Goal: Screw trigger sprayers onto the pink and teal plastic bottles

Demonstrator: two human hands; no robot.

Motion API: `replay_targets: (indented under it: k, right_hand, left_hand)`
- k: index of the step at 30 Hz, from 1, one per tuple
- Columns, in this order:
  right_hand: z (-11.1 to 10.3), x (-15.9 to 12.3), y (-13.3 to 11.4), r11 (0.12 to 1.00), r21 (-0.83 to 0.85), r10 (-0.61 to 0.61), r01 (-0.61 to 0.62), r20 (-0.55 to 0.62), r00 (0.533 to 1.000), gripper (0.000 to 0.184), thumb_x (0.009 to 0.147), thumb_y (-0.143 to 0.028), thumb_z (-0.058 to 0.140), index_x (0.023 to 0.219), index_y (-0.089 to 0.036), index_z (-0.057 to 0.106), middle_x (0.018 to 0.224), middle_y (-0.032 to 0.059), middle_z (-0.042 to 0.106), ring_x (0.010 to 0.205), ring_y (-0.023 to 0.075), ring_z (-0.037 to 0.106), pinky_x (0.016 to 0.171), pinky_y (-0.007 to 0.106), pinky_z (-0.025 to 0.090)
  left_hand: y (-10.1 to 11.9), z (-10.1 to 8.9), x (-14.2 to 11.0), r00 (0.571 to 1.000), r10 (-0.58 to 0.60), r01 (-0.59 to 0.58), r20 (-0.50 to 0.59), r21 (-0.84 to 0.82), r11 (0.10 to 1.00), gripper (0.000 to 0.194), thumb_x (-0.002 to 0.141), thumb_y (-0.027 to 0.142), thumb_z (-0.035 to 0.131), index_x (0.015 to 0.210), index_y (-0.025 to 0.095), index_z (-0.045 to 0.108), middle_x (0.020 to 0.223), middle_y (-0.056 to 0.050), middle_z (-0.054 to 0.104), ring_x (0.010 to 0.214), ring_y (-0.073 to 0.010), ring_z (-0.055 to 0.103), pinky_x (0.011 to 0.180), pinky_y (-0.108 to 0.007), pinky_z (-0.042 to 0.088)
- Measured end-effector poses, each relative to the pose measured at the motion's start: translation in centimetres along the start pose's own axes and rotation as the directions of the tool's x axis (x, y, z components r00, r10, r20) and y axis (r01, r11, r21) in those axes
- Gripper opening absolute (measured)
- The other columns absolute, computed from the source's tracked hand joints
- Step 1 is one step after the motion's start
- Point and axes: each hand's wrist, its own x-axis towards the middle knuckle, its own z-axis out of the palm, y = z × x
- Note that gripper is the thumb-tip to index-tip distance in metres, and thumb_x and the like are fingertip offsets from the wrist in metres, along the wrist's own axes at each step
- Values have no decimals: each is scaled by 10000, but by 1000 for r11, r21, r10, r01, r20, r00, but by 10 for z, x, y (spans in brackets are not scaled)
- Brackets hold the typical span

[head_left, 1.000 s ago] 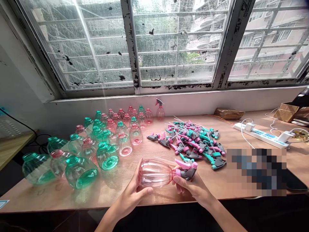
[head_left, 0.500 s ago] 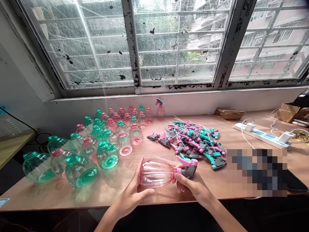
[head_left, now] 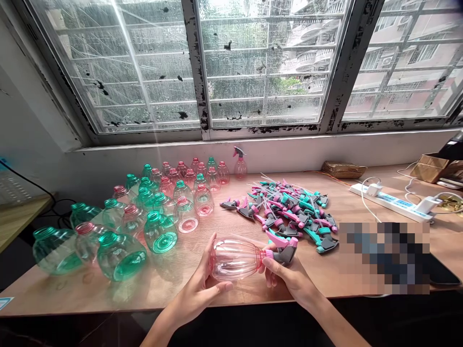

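Observation:
A clear pink spray bottle (head_left: 235, 260) lies sideways between my hands, just above the table's front edge. My left hand (head_left: 202, 282) cups its base end, with the thumb along the lower side. At the neck, my right hand (head_left: 285, 279) has its thumb and fingers closed round the pink collar (head_left: 268, 255). A grey and pink trigger head (head_left: 285, 251) sits on that neck, pointing right. Beyond the bottle lies a heap of loose trigger heads (head_left: 289, 207) in pink, green and grey, with their thin tubes.
Several open green and pink bottles, such as a green bottle (head_left: 161, 233), stand at the left. One bottle with a spray head (head_left: 240, 164) stands by the wall. Rightward lie a white power strip (head_left: 394, 202), a wrapped brown package (head_left: 343, 169) and a blurred-out patch (head_left: 385, 258).
Both hands stay around the bottle. The trigger head has shifted very slightly up and to the right; the rest looks the same.

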Motion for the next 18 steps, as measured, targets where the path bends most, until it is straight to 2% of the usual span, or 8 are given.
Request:
replay_targets:
  k: [8,18]
  right_hand:
    - [2,-2,-4,999,-16,-29,29,27,999,382,845,-536,802,869,-185,652,686,15,711,481,124,563,464,247,448]
    - [-2,-3,-1,998,-22,-55,56,58,997,320,911,-480,759,890,-178,655,748,49,764,513,121,590,470,228,448]
  left_hand:
    - [3,2,-1,1000,-2,1,-16,-9,1000,1051,938,384,743,1635,420,-42,1752,-46,170,1588,-345,212,1296,-552,165]
    - [12,7,-1,1000,8,-8,-23,-3,1000,1071,932,407,741,1641,389,-62,1737,-37,234,1587,-334,220,1288,-493,233]
